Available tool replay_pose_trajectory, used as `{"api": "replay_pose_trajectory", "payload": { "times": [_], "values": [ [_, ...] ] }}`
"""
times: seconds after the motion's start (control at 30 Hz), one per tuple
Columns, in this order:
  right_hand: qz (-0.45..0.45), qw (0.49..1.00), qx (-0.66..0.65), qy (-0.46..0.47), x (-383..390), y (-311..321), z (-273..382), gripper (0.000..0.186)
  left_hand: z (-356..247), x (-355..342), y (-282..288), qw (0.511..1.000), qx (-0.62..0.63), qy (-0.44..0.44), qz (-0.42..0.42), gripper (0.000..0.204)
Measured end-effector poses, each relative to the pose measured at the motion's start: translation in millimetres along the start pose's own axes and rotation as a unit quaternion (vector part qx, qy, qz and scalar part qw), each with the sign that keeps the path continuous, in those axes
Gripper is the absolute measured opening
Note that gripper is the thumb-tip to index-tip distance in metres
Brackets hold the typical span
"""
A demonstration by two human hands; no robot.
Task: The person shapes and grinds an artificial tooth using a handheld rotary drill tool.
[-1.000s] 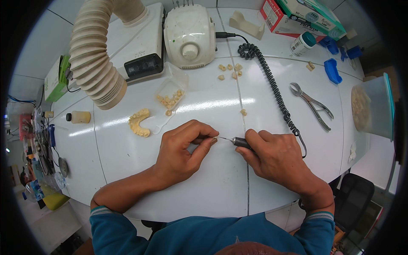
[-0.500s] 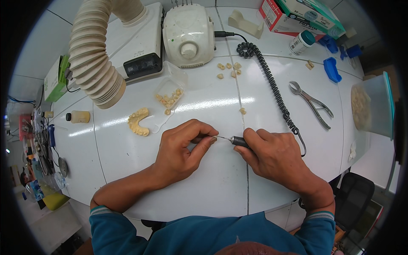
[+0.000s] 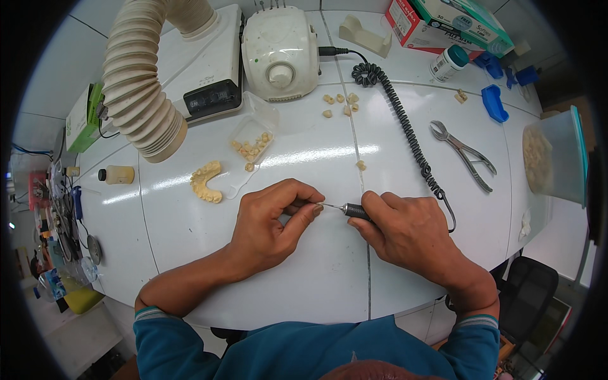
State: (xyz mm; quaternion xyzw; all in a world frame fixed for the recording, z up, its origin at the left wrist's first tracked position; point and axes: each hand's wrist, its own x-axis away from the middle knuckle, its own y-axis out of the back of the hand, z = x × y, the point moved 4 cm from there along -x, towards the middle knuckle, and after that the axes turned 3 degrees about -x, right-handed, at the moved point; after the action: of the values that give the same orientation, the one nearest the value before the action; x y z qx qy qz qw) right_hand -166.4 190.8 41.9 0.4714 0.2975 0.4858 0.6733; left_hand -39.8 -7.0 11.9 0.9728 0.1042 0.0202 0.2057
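My right hand (image 3: 405,231) is closed around a black rotary handpiece (image 3: 356,211) with a thin metal bur (image 3: 332,205) pointing left. In front of it, my left hand (image 3: 275,218) pinches something small between thumb and fingertips, mostly hidden, right at the bur's tip. It is too small to name. Left of my left hand lies a yellowish dental arch model (image 3: 206,182). Beyond it is an open clear plastic box (image 3: 254,136) holding several tooth-coloured crowns. One more crown (image 3: 361,165) lies on the table beyond the handpiece.
A coiled black cord (image 3: 405,117) runs from the white control unit (image 3: 280,54) to the handpiece. Pliers (image 3: 465,155) lie to the right. A ribbed suction hose (image 3: 136,88) hangs at the left. Several loose crowns (image 3: 347,109) lie farther back, and a clear tub (image 3: 554,155) stands far right.
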Motion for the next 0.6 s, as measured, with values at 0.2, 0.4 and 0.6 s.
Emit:
{"api": "replay_pose_trajectory", "payload": {
  "times": [0.2, 0.4, 0.6],
  "values": [
    [0.007, 1.0, -0.002, -0.005, -0.1, 0.2, -0.3, 0.036, 0.0, 0.0, -0.4, 1.0, 0.002, 0.0, 0.001, 0.01],
    [0.011, 1.0, -0.003, -0.004, -0.4, -0.5, -0.4, 0.036, 0.8, 0.2, -0.6, 1.0, 0.001, -0.002, 0.001, 0.01],
    [0.009, 1.0, -0.001, -0.002, -0.1, 0.0, -0.5, 0.036, -0.2, -0.3, -0.7, 1.0, -0.001, -0.002, 0.0, 0.01]
  ]
}}
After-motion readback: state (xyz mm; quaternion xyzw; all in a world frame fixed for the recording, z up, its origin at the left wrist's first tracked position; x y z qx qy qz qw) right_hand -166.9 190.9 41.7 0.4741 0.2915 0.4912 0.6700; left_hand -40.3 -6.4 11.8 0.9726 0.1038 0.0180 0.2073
